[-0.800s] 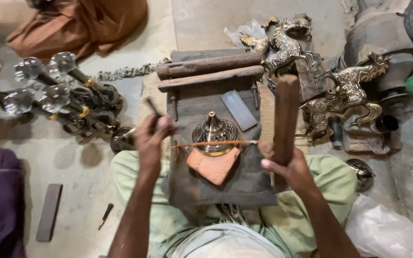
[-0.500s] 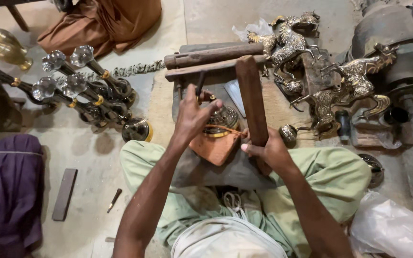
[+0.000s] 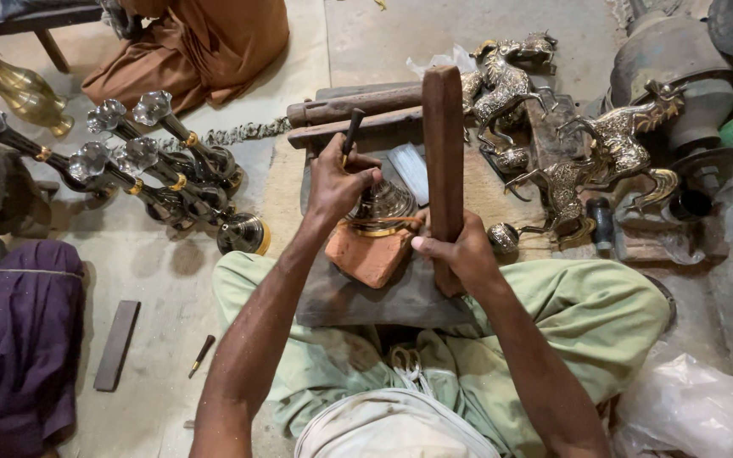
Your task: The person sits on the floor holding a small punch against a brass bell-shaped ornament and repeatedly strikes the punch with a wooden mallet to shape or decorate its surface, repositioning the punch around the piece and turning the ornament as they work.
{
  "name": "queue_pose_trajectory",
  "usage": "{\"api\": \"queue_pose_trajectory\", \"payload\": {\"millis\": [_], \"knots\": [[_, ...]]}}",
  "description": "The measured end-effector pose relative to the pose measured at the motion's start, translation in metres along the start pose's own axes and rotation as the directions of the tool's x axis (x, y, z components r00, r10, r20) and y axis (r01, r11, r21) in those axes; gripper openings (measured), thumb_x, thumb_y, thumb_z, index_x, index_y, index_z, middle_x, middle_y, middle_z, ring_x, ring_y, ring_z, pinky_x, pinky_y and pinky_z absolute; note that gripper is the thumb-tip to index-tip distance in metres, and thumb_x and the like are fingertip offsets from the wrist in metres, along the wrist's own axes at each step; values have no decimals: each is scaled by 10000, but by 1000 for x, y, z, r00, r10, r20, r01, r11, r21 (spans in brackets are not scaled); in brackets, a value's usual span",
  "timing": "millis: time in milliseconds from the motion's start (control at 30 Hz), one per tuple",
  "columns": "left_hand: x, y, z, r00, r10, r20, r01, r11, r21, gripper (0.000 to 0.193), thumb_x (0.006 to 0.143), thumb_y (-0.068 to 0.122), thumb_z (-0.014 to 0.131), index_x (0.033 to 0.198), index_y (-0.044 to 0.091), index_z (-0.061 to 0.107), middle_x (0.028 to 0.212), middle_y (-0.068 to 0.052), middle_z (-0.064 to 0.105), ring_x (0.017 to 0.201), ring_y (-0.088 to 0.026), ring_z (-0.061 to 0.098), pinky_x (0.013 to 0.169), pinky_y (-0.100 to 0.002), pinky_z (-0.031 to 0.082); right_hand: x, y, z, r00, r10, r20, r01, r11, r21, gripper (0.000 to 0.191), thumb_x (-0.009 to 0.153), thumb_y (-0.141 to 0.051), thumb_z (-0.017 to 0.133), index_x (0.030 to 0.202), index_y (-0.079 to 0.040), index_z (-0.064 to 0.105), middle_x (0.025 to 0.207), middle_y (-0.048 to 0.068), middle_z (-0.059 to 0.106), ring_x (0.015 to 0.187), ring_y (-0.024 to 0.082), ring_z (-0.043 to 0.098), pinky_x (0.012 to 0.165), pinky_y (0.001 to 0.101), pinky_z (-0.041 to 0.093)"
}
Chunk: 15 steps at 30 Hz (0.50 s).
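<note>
Right hand [image 3: 460, 254]: fingers clamped round a wooden bat [image 3: 444, 161], held upright. Left hand [image 3: 337, 182]: fingers closed on a dark chisel [image 3: 351, 131], tip down on a brass bell [image 3: 381, 206] just beside its fingertips. Bell sits on an orange block [image 3: 371, 254], over a grey slab [image 3: 366, 298]. Beyond the fingers: wooden bars [image 3: 358, 106], brass horses [image 3: 587, 161]. Left of them: candlesticks [image 3: 142, 161].
</note>
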State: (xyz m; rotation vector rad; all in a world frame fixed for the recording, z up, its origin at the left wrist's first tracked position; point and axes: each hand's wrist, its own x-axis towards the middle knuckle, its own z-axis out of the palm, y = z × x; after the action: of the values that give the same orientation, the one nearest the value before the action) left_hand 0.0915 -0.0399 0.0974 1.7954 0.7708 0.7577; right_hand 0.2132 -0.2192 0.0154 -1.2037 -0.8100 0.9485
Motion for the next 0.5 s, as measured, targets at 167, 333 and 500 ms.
{"api": "queue_pose_trajectory", "payload": {"millis": [167, 333, 500], "knots": [[2, -3, -9, 996, 60, 62, -51, 990, -130, 428, 762, 14, 822, 961, 92, 451, 936, -133, 786, 1004, -164, 774, 783, -303, 632, 2, 3, 1, 997, 76, -31, -77, 996, -37, 282, 778, 18, 798, 1026, 16, 664, 821, 12, 688, 671, 104, 638, 620, 278, 546], [-10, -20, -20, 992, -128, -20, 125, 983, -135, 316, 952, 140, 744, 1054, 80, 451, 947, -98, 670, 782, -171, 635, 643, -331, 510, 8, 1, -6, 989, 147, -14, -148, 985, -88, 331, 748, 4, 817, 1045, -6, 671, 811, -3, 653, 668, 107, 628, 632, 279, 538], [-41, -51, -42, 996, -93, -15, 77, 896, -436, 288, 1011, 112, 678, 1259, -20, 611, 1038, -73, 663, 912, -144, 698, 803, -331, 631, 17, 10, -4, 980, 199, -7, -196, 960, -199, 390, 735, -23, 850, 1073, -24, 656, 811, -18, 641, 747, 86, 624, 720, 270, 535]]}}
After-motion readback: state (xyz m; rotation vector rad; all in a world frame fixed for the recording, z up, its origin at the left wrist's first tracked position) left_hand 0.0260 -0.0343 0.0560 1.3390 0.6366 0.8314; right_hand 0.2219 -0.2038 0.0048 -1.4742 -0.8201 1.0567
